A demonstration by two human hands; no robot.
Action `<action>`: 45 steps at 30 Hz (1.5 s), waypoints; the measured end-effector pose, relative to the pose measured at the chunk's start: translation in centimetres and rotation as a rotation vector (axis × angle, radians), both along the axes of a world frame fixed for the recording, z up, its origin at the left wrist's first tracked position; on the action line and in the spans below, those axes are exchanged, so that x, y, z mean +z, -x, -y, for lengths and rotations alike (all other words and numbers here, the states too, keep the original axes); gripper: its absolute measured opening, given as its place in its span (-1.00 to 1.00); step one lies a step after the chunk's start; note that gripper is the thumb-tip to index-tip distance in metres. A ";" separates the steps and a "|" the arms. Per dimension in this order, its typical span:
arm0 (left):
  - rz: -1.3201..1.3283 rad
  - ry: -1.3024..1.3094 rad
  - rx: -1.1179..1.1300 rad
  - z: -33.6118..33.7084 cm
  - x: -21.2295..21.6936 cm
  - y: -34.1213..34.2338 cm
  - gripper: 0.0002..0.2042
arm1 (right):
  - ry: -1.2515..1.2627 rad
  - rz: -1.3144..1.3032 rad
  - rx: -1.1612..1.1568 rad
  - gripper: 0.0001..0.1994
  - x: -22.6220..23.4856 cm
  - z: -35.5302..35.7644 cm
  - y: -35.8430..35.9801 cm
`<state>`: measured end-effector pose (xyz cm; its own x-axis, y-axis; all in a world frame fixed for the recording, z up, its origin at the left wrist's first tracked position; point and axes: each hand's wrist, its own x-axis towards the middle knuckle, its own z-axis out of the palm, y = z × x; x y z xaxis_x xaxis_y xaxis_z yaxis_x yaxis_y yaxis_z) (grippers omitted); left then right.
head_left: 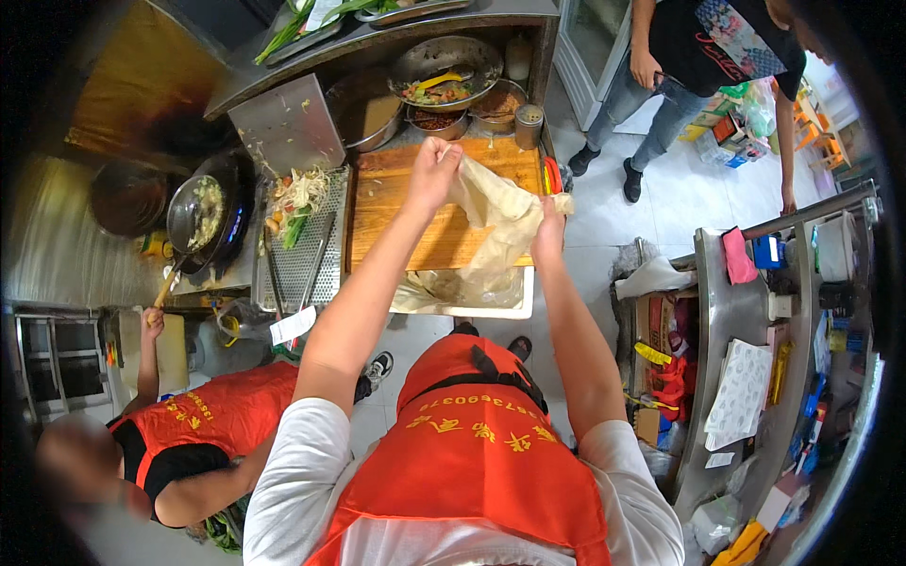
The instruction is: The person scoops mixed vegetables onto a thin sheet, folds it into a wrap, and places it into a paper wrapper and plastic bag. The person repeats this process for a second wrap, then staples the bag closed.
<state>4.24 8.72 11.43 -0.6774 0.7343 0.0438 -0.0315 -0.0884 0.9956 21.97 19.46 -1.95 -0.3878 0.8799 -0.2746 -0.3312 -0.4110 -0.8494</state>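
My left hand (432, 173) and my right hand (548, 217) both grip a thin beige sheet (500, 222) that looks like tofu skin or dough. The sheet hangs stretched between them above a wooden cutting board (387, 203). Its lower end drapes down toward a shallow tray (514, 304) at the board's near edge, where more of the same sheet lies. My left hand is raised higher than the right.
A perforated metal rack (316, 264) with cut vegetables (297, 198) lies left of the board. A wok (209, 212) with food sits further left, stirred by a person in a red apron (217, 415). Metal bowls (444, 71) stand behind the board. Another person (698, 57) stands at the upper right by a cluttered counter (746, 311).
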 end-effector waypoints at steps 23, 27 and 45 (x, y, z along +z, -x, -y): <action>-0.521 0.293 -0.957 5.6 16.8 -1.5 -0.75 | -0.611 -0.040 1.023 -0.53 18.0 2.8 0.3; -0.755 0.342 -0.826 8.5 18.3 -2.3 -0.75 | -0.615 -0.065 1.307 -0.55 18.8 5.9 -1.4; -0.995 0.863 -0.745 15.7 12.8 0.4 -0.77 | -1.277 0.732 1.034 -0.62 21.5 1.5 -8.5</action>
<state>3.88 -6.93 24.22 -0.1052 0.9255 -0.3639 0.8935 0.2487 0.3739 30.48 17.94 19.53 -0.9848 0.1690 -0.0410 0.1582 0.7722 -0.6153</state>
